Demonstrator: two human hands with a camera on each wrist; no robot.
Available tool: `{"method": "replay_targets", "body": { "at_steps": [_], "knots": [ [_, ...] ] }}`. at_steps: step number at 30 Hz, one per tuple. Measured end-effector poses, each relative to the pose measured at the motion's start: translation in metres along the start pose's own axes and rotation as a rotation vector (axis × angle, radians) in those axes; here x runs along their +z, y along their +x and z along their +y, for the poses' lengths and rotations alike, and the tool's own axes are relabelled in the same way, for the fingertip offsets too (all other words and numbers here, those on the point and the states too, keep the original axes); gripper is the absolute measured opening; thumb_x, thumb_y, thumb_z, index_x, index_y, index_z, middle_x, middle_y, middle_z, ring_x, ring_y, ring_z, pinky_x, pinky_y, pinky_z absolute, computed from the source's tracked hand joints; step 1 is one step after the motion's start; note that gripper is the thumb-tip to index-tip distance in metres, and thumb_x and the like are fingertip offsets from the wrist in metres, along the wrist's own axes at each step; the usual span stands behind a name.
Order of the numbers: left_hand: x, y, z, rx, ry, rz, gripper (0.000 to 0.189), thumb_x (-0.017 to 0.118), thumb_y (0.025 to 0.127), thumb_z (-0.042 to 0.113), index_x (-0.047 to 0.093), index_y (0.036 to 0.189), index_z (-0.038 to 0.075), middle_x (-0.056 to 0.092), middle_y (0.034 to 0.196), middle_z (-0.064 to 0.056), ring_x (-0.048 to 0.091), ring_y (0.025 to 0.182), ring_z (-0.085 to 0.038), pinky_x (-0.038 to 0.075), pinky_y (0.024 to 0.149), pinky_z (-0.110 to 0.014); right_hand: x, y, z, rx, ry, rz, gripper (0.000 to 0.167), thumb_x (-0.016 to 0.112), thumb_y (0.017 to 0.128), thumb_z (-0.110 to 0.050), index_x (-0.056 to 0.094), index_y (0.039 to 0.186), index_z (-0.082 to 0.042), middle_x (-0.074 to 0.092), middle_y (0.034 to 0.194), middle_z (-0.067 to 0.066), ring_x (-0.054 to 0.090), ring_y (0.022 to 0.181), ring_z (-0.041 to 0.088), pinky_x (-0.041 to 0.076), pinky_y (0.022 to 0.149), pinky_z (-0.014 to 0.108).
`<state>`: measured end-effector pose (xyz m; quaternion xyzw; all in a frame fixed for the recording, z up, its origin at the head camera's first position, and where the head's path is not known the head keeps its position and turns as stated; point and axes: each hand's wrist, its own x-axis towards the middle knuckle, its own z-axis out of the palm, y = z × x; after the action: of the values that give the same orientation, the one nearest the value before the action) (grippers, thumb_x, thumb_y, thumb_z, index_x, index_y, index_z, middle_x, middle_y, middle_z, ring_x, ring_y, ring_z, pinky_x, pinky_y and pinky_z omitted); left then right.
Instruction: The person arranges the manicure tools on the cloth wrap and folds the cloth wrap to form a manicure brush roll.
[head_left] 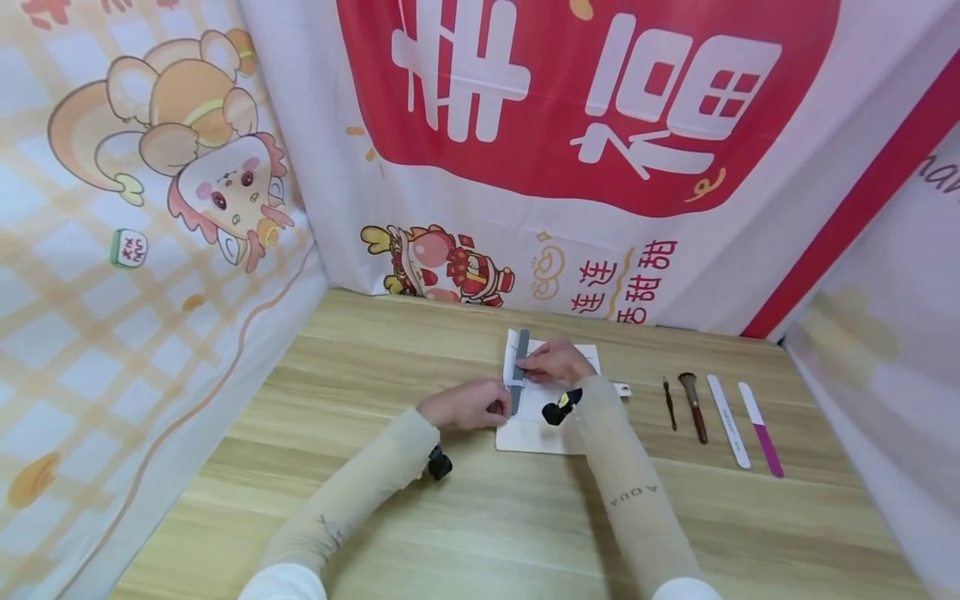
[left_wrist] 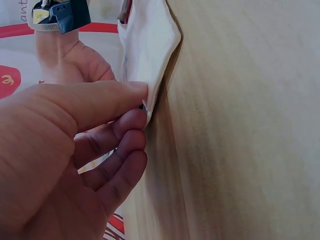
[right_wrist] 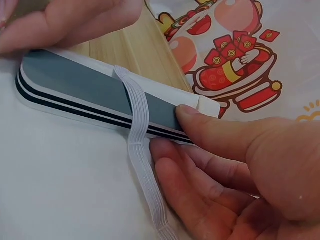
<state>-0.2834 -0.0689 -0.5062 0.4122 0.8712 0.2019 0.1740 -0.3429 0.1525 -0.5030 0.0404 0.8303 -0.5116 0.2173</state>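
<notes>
A white fabric case (head_left: 536, 437) lies spread on the wooden table. Along its left side lies a thick grey nail file (right_wrist: 75, 85) with black and white layered edges, passing under a white elastic band (right_wrist: 136, 107). My right hand (head_left: 557, 360) pinches the far part of the file between thumb and fingers, just beyond the band. At the case's left edge, near the file's lower end, my left hand (head_left: 472, 404) pinches the white fabric (left_wrist: 152, 45) between thumb and index finger; its other fingers are curled.
To the right, in a row, lie a thin dark tool (head_left: 670, 404), a brush (head_left: 693, 408) with a reddish-brown handle, a white nail file (head_left: 727, 421) and a pink-and-white file (head_left: 761, 429). A white tab (head_left: 622, 389) sticks out from the case. Printed cloth (head_left: 300, 167) hangs around the table.
</notes>
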Motion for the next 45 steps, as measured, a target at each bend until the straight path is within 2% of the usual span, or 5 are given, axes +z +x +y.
{"method": "replay_targets", "body": {
  "at_steps": [17,24,29,38,45],
  "knots": [
    [-0.004,-0.004,0.001,0.033,-0.026,0.004,0.010,0.067,0.103,0.015,0.070,0.095,0.017,0.064,0.094,0.005,0.056,0.085,-0.007,0.049,0.080,-0.023,-0.006,-0.001,-0.008,0.048,-0.072,-0.119,0.030,0.087,0.089,-0.027,0.079,0.106,-0.003,0.080,0.095,0.008,0.074,0.081,0.014,0.062,0.075,0.025],
    [-0.003,-0.007,-0.001,0.033,-0.069,0.001,0.009,0.067,0.103,0.015,0.070,0.095,0.019,0.064,0.095,0.006,0.056,0.085,-0.007,0.050,0.079,-0.023,0.000,0.008,-0.012,-0.003,-0.237,0.125,0.035,0.083,0.090,-0.040,0.080,0.103,-0.007,0.081,0.092,0.007,0.073,0.081,0.015,0.055,0.076,0.026],
    [-0.002,-0.007,-0.001,0.056,-0.060,0.018,0.010,0.067,0.103,0.014,0.070,0.094,0.017,0.064,0.094,0.005,0.056,0.085,-0.006,0.050,0.078,-0.022,0.010,0.014,-0.014,-0.043,-0.205,0.221,0.034,0.084,0.090,-0.033,0.080,0.105,-0.003,0.081,0.092,0.011,0.077,0.077,0.017,0.059,0.074,0.028],
    [-0.001,-0.008,0.000,0.065,-0.058,0.037,0.008,0.067,0.103,0.013,0.071,0.096,0.013,0.066,0.095,0.003,0.056,0.084,-0.006,0.049,0.077,-0.022,0.016,0.020,-0.009,-0.036,-0.094,0.173,0.025,0.084,0.090,-0.019,0.080,0.101,0.003,0.080,0.089,0.012,0.073,0.070,0.014,0.062,0.068,0.028],
    [0.000,-0.009,0.000,0.026,-0.094,0.039,0.009,0.067,0.104,0.015,0.071,0.097,0.015,0.065,0.097,0.003,0.056,0.086,-0.009,0.049,0.079,-0.024,0.012,0.009,-0.011,0.024,-0.136,0.121,0.026,0.086,0.090,-0.023,0.080,0.102,0.000,0.080,0.089,0.009,0.070,0.068,0.011,0.058,0.064,0.022]
  ]
}}
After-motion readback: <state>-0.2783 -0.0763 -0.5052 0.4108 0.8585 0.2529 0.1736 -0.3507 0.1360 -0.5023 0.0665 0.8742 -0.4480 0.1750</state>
